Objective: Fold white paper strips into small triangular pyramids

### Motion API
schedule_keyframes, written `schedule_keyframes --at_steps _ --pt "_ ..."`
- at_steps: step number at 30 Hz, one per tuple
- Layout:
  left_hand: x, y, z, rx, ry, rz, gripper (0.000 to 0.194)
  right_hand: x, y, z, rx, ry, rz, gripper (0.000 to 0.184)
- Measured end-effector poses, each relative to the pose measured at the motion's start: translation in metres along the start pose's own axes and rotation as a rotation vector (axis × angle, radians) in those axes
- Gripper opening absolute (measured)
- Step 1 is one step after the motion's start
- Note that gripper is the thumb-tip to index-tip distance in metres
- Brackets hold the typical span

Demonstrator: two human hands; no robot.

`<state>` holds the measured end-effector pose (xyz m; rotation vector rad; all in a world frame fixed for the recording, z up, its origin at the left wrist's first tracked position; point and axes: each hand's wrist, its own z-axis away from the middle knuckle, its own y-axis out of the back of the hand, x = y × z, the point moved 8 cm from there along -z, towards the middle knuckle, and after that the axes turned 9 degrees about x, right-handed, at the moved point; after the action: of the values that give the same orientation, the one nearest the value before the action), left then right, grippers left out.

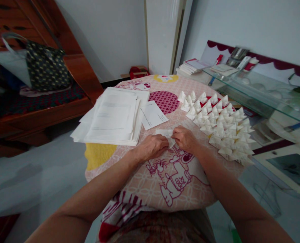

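Both my hands pinch a small piece of white printed paper (164,132) low over the round table, partly folded at its near edge. My left hand (153,145) grips its left side, with the fingers curled in. On the right side, my right hand (184,137) holds the paper between thumb and fingers. Just beyond it lies a loose printed sheet (155,114), set at an angle. A thick stack of white papers (112,116) rests to the left. Many small folded paper pieces (219,125) with pointed tips stand in rows to the right.
A pink patterned cloth (140,182) covers the table. Along the right runs a glass shelf (261,91) with papers, a red cup and metal containers. At the left stands a wooden bench (81,74) carrying a dotted bag (46,65). A white pillar (162,37) rises behind.
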<state>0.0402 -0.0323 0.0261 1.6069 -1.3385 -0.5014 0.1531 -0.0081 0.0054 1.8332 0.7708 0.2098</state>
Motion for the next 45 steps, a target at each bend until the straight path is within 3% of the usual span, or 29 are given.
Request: schedule_keyframes --at_steps 6,9,13,18,21,26,30,38,45 --pt "-0.011 0.021 -0.001 0.285 0.096 -0.004 0.019 -0.001 -0.002 0.000 -0.032 0.010 0.016 0.022" --pt "-0.008 0.010 -0.004 0.209 0.044 0.005 0.025 -0.002 -0.002 -0.001 -0.032 0.015 0.034 0.023" --pt "-0.012 -0.006 -0.005 0.051 0.051 -0.060 0.020 -0.001 -0.002 -0.001 -0.060 0.001 0.016 0.023" --pt "-0.014 -0.009 -0.003 -0.006 0.082 -0.071 0.018 0.003 0.006 0.002 -0.070 -0.035 -0.056 0.023" --pt "-0.014 -0.012 -0.003 -0.040 0.087 -0.062 0.019 0.011 0.011 0.002 -0.034 -0.138 -0.138 0.022" --pt "-0.017 -0.015 -0.002 -0.060 0.091 -0.068 0.023 0.028 0.012 -0.003 0.079 -0.460 -0.196 0.021" --pt "-0.016 -0.013 -0.003 -0.038 0.083 -0.062 0.024 0.032 0.005 -0.007 0.057 -0.671 -0.109 0.015" --pt "-0.015 -0.012 -0.003 -0.031 0.064 -0.073 0.025 0.043 0.006 -0.010 -0.040 -0.790 0.001 0.010" --pt "-0.017 -0.013 -0.002 -0.032 0.096 -0.071 0.024 0.071 0.019 0.009 -0.010 -0.830 -0.003 0.009"
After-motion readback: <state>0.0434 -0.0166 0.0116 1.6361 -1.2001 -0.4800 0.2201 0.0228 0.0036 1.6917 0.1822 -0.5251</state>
